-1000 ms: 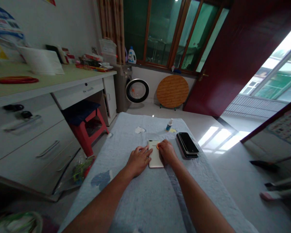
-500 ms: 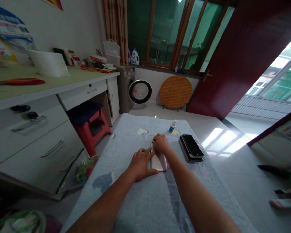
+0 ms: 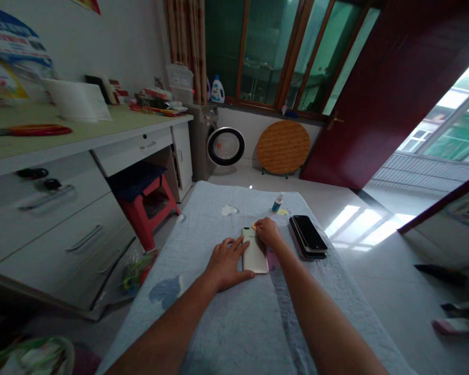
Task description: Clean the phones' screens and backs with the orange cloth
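A pale gold smartphone (image 3: 255, 259) lies back up on the cloth-covered table, its camera corner at the far end. My left hand (image 3: 227, 263) holds it steady from the left side, fingertips on its left part and thumb along its near edge. Over the phone's upper right edge, my right hand (image 3: 269, 233) is closed on a pinkish cloth (image 3: 272, 261); a small yellow-orange bit (image 3: 254, 227) peeks out at the fingertips. Just beyond stands a small spray bottle (image 3: 277, 203) with a blue label. To the right sits a stack of dark phones (image 3: 309, 235).
A light blue cloth (image 3: 226, 333) covers the table. On the left are a desk (image 3: 152, 127) with drawers and a red stool (image 3: 150, 213). A washing machine (image 3: 201, 140) with its door open and a round wooden tabletop (image 3: 283, 148) stand at the back.
My right hand has moved slightly right and toward me with the cloth, uncovering more of the phone's back. My left hand stays in place on the phone.
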`<state>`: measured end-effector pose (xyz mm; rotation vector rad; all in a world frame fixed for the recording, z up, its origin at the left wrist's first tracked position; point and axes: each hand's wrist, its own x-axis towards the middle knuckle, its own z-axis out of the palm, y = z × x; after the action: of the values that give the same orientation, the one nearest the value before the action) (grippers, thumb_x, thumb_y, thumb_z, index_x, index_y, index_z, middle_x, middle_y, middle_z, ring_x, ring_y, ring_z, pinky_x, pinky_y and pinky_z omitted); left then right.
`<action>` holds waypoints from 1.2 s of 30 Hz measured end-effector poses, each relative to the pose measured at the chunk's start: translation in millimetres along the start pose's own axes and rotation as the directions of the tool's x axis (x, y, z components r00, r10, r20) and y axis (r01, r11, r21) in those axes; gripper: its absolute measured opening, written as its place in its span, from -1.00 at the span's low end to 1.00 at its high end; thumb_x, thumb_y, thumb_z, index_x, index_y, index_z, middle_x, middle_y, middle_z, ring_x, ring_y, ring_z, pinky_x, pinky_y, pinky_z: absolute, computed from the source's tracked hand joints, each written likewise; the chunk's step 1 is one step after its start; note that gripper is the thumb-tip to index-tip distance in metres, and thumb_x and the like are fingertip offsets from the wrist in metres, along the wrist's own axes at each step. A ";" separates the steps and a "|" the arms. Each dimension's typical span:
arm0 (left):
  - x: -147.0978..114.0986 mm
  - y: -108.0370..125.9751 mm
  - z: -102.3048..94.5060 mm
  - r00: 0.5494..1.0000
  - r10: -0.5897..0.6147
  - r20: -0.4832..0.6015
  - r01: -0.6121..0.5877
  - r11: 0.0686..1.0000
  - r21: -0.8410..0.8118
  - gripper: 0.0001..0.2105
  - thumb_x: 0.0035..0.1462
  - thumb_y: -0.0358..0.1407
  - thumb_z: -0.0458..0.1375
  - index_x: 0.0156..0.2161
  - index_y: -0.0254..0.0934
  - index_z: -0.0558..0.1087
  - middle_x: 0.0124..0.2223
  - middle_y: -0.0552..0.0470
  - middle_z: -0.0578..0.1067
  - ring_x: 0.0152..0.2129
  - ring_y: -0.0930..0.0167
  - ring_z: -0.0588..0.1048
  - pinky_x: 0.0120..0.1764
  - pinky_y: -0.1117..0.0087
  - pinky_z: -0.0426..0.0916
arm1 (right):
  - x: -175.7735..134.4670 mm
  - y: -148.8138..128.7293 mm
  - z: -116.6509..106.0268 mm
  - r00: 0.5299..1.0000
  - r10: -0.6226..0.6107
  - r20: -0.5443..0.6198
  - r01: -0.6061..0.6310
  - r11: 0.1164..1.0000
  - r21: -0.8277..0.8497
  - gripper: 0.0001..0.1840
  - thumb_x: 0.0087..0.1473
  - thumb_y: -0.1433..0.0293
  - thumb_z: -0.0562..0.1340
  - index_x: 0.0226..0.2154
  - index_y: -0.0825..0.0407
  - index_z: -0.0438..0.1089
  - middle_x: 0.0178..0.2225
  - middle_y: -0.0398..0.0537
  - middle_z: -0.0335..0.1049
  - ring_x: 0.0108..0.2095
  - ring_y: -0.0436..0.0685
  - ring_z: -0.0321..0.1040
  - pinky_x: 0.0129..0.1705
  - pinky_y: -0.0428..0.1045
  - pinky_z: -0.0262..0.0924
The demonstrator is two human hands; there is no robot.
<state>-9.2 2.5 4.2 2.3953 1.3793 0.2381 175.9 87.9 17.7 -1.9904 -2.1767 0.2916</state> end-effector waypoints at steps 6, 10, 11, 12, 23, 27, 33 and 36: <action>1.1 1.0 1.1 1.000 -0.004 -0.012 0.004 1.000 0.014 -0.16 -0.07 0.21 0.11 0.29 -0.04 0.06 0.36 0.09 0.03 0.20 0.07 0.05 0.14 0.03 0.06 | -34.2 3.6 -1.9 0.990 0.119 -0.071 -0.110 0.986 0.122 -0.68 0.14 0.42 0.09 -0.13 0.12 0.48 -0.16 0.05 0.50 -0.18 0.07 0.40 -0.19 -0.13 0.16; 1.1 1.4 1.6 1.000 -0.003 -0.012 0.003 1.000 0.029 -0.16 -0.07 0.21 0.10 0.29 -0.07 0.07 0.36 0.08 0.04 0.19 0.07 0.06 0.14 0.03 0.07 | -70.7 2.1 1.4 0.985 0.129 -0.114 -0.103 0.973 0.208 -0.75 0.11 0.40 0.15 -0.20 0.11 0.49 -0.23 0.04 0.49 -0.23 0.08 0.38 -0.19 -0.11 0.14; 1.1 1.5 1.7 1.000 -0.001 -0.014 0.002 0.999 0.033 -0.16 -0.06 0.21 0.10 0.29 -0.07 0.07 0.36 0.08 0.03 0.19 0.07 0.07 0.13 0.03 0.07 | -80.7 1.8 2.3 0.985 0.118 -0.127 -0.087 0.970 0.226 -0.77 0.10 0.41 0.17 -0.22 0.11 0.49 -0.25 0.03 0.48 -0.24 0.08 0.37 -0.19 -0.10 0.13; 1.1 1.7 1.9 1.000 -0.001 -0.016 0.002 0.999 0.038 -0.16 -0.06 0.21 0.10 0.29 -0.08 0.07 0.36 0.08 0.03 0.19 0.07 0.07 0.13 0.03 0.07 | -90.8 1.4 3.2 0.986 0.101 -0.136 -0.067 0.969 0.237 -0.79 0.09 0.43 0.17 -0.24 0.11 0.49 -0.27 0.02 0.46 -0.25 0.07 0.36 -0.19 -0.10 0.12; 1.9 -0.3 6.9 0.998 0.005 -0.069 -0.005 1.000 0.012 -0.11 -0.07 0.16 0.16 0.31 -0.12 -0.02 0.33 0.01 0.10 0.18 0.09 0.08 0.13 0.07 0.07 | -152.3 -10.9 -2.0 0.997 -0.044 -0.056 0.058 0.961 0.272 -0.82 0.04 0.55 0.17 -0.40 0.04 0.49 -0.31 -0.04 0.29 -0.25 0.05 0.26 -0.22 -0.12 0.09; 2.6 -1.2 7.6 0.997 -0.003 -0.079 0.003 1.000 -0.009 -0.04 -0.10 0.15 0.19 0.32 -0.17 -0.09 0.31 -0.04 0.14 0.18 0.10 0.09 0.13 0.09 0.08 | -142.2 -17.1 -3.3 0.993 -0.113 -0.040 0.119 0.957 0.264 -0.83 0.03 0.53 0.20 -0.42 0.05 0.52 -0.33 -0.03 0.32 -0.24 0.05 0.26 -0.18 -0.11 0.09; 2.9 -2.5 8.6 0.997 0.013 -0.075 -0.014 1.000 -0.008 -0.09 -0.10 0.12 0.21 0.29 -0.16 -0.01 0.32 -0.02 0.12 0.18 0.09 0.09 0.13 0.08 0.08 | -102.0 -14.9 -0.7 0.991 -0.132 -0.031 0.135 0.971 0.195 -0.75 0.02 0.56 0.16 -0.32 0.06 0.54 -0.28 0.00 0.40 -0.23 0.04 0.30 -0.16 -0.12 0.10; 2.6 -3.5 9.1 0.997 0.011 -0.072 -0.012 1.000 -0.014 -0.11 -0.09 0.11 0.21 0.29 -0.16 0.00 0.32 -0.03 0.12 0.19 0.09 0.07 0.15 0.07 0.06 | -69.1 -11.6 2.3 0.992 -0.113 -0.048 0.118 0.985 0.124 -0.72 0.06 0.56 0.13 -0.31 0.06 0.55 -0.28 0.00 0.43 -0.23 0.03 0.32 -0.12 -0.13 0.09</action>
<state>-7.7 4.3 -5.6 2.4046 1.3907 0.3388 170.3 18.0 18.6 -1.7801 -2.1800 0.3590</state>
